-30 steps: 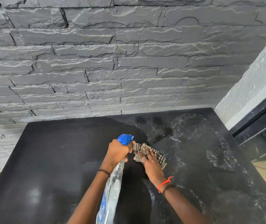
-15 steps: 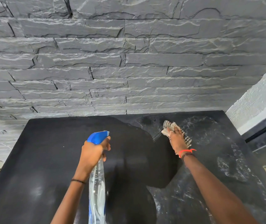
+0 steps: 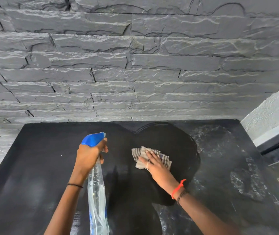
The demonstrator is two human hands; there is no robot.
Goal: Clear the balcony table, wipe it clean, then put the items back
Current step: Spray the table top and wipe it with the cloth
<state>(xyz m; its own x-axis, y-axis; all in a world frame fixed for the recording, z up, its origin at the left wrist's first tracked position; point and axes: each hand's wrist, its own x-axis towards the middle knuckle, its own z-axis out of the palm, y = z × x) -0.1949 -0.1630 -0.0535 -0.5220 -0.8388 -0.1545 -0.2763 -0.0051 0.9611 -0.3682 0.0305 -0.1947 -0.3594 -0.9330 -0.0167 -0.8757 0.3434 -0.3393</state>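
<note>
The black table top (image 3: 38, 167) fills the lower half of the head view. Its left and middle look dark, and dusty whitish smears cover the right part. My left hand (image 3: 88, 156) grips a clear spray bottle (image 3: 97, 197) with a blue trigger head, held above the table's middle. My right hand (image 3: 157, 164) lies flat, fingers spread, pressing a crumpled striped cloth (image 3: 139, 154) onto the table just right of the bottle.
A grey stone-clad wall (image 3: 135, 65) rises directly behind the table. A white textured wall (image 3: 271, 114) and a dark window frame (image 3: 277, 145) stand at the right edge. A bit of floor shows at the far left.
My right hand has dragged the cloth back from the far right part of the table toward its middle. The left hand with the bottle has stayed near the centre.
</note>
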